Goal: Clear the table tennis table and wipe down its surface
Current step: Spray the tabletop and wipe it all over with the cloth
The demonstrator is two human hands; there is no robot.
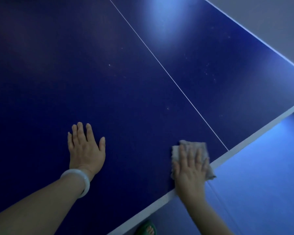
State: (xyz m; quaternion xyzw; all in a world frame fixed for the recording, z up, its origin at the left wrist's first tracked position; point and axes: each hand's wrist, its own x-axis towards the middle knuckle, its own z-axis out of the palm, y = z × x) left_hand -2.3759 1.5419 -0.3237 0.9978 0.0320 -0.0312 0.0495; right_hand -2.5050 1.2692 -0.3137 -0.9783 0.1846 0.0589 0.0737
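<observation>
Most of what we see is the dark blue bench (109, 82), a table tennis top with a thin white centre line (168, 75) running from the far edge down to the near white border, where it meets the edge just right of our right hand. Pale specks dot the surface on both sides of that line, and a soft glare lies on the far part. Beyond the near edge we see a lighter blue floor (261, 175). Our left hand (86, 150) lies flat on the bench, palm down, its fingers (80, 131) spread a little and holding nothing, with a pale bangle (78, 181) around the wrist. Well apart from it, near the white border, our right hand (190, 168) presses down on a grey cloth (196, 147), fingers spread flat over it rather than pinching it. The cloth lies crumpled on the bench beside the near edge, and 1 corner of it hangs past the white border. Below the bench edge, at the bottom of the view, we see toes in a green sandal (146, 228) on the floor.
</observation>
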